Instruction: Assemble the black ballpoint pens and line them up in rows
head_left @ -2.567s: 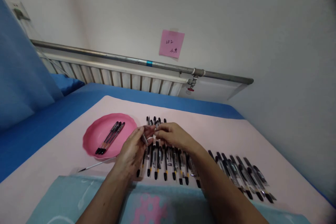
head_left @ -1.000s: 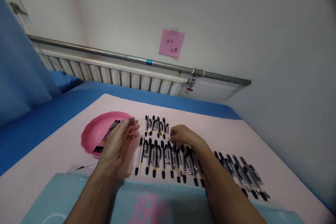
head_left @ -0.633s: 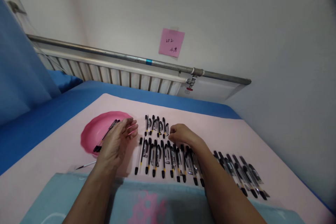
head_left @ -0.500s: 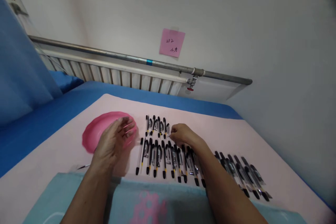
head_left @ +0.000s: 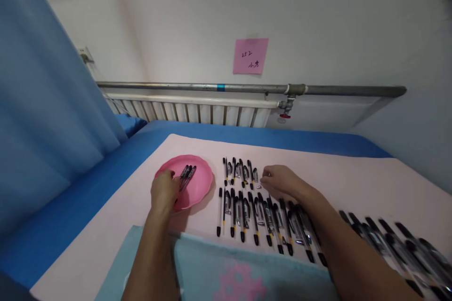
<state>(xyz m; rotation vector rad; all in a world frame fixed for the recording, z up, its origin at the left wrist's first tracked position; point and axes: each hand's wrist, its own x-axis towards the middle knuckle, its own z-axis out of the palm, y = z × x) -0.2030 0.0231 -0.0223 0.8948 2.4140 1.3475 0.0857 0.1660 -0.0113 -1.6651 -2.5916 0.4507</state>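
My left hand (head_left: 165,194) is over the left side of a scalloped pink dish (head_left: 202,188), its fingers curled and largely hidden. Several clear pens with black ends (head_left: 187,176) lie slanted in the dish, right beside those fingers; what the hand grips, if anything, is hidden. My right hand (head_left: 278,179) hovers low over the pink sheet with fingers drawn together. A small shiny pen tip (head_left: 259,187) lies just left of its fingertips. Left of that hand is a short row of pen barrels and caps (head_left: 242,172); a longer row of pen parts (head_left: 256,218) lies nearer me, partly under my right forearm.
More pen parts (head_left: 399,249), blurred, lie at the right. A light-blue cloth (head_left: 201,263) covers the near edge of the pink sheet (head_left: 339,174). Behind the blue bed edge (head_left: 282,138) run a metal pipe (head_left: 169,86) and a radiator (head_left: 205,114). A blue curtain (head_left: 52,80) hangs left.
The view has turned left, shifting everything rightward. My left hand has gone from open over the dish's right part to curled at its left side, revealing pens. My right hand stays beside the short row.
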